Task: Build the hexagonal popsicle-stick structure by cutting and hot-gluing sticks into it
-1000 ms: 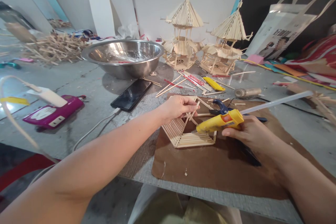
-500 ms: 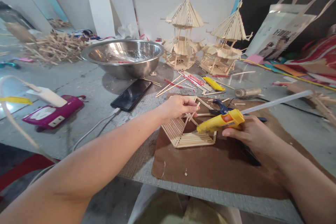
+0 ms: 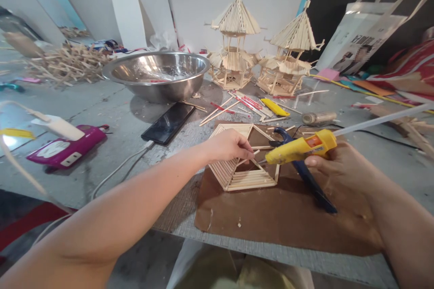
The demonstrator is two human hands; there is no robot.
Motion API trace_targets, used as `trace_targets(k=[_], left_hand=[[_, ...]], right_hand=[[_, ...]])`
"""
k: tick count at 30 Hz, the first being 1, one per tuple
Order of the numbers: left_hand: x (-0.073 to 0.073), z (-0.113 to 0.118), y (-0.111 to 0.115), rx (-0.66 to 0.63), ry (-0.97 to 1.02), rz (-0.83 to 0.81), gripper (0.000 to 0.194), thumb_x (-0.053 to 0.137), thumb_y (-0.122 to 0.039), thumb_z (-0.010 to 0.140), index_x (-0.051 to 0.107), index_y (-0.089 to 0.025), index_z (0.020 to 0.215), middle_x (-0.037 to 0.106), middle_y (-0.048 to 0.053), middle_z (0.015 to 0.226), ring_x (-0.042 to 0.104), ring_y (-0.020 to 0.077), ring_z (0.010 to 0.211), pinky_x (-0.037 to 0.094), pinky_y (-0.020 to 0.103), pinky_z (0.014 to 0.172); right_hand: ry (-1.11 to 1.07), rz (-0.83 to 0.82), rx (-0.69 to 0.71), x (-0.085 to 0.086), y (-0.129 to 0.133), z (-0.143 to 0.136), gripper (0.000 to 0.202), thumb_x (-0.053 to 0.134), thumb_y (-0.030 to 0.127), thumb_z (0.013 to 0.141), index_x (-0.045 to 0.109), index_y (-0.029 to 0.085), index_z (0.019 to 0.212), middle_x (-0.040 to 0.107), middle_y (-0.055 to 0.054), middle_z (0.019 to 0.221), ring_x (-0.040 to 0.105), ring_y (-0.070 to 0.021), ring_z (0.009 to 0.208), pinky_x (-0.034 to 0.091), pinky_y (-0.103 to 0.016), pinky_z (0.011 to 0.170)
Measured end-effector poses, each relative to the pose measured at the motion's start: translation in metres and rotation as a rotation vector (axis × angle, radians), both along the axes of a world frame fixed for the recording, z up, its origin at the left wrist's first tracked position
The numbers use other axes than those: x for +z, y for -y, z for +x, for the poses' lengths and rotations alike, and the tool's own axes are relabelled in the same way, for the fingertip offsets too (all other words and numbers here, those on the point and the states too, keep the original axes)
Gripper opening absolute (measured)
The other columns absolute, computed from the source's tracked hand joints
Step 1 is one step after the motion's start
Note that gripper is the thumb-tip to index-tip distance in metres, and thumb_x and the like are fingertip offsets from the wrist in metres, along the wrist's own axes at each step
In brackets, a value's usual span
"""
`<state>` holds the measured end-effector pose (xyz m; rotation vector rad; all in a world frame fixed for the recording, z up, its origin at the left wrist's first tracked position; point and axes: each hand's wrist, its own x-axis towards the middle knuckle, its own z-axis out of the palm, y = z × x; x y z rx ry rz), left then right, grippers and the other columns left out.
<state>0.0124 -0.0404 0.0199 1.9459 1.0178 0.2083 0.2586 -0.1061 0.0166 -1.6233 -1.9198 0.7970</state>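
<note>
Between thumb and fingertips, my left hand pinches a short wooden stick above the middle of a flat stick frame. That frame has several sides, some filled with rows of thin sticks, and rests on a brown mat. My right hand grips a yellow hot glue gun with a long clear glue stick out of its back. The gun's nozzle points left, close to the pinched stick. Dark blue pliers-like cutters lie on the mat beneath the gun.
Two stick pagodas stand at the back beside a steel bowl. A phone with a cable and a purple power strip lie at left. A yellow utility knife and loose sticks lie behind the frame; a bag stands at right.
My left hand has lowered and come nearer with the stick. My right hand has drawn the glue gun to the right, off the near side of the frame.
</note>
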Motion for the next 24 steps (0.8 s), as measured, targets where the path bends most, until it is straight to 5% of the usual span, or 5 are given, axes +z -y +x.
trace_targets(k=[9, 15, 24], left_hand=[[0.007, 0.005, 0.009, -0.063, -0.165, 0.164, 0.020, 0.056, -0.030, 0.064, 0.067, -0.016, 0.073, 0.063, 0.001, 0.062, 0.050, 0.0089, 0.056, 0.034, 0.020, 0.055], [0.008, 0.009, 0.012, -0.084, -0.199, 0.175, 0.021, 0.056, -0.030, 0.064, 0.067, -0.016, 0.074, 0.064, 0.002, 0.064, 0.051, 0.0095, 0.057, 0.033, 0.020, 0.054], [0.010, 0.011, 0.015, -0.096, -0.255, 0.162, 0.021, 0.056, -0.029, 0.062, 0.068, -0.014, 0.071, 0.064, 0.002, 0.061, 0.050, 0.0095, 0.055, 0.032, 0.020, 0.053]], right_hand=[[-0.072, -0.009, -0.024, 0.001, -0.001, 0.001, 0.033, 0.057, 0.047, 0.060, 0.060, 0.016, 0.072, 0.057, -0.002, 0.066, 0.049, -0.0174, 0.064, 0.040, -0.027, 0.057], [-0.007, -0.026, -0.148, 0.010, 0.002, -0.003, 0.041, 0.055, 0.057, 0.055, 0.052, 0.017, 0.049, 0.044, 0.001, 0.044, 0.039, -0.0110, 0.043, 0.031, -0.023, 0.040], [0.015, 0.039, -0.160, 0.011, 0.002, -0.007, 0.040, 0.054, 0.058, 0.055, 0.050, 0.020, 0.046, 0.040, 0.002, 0.040, 0.037, -0.0100, 0.038, 0.028, -0.023, 0.035]])
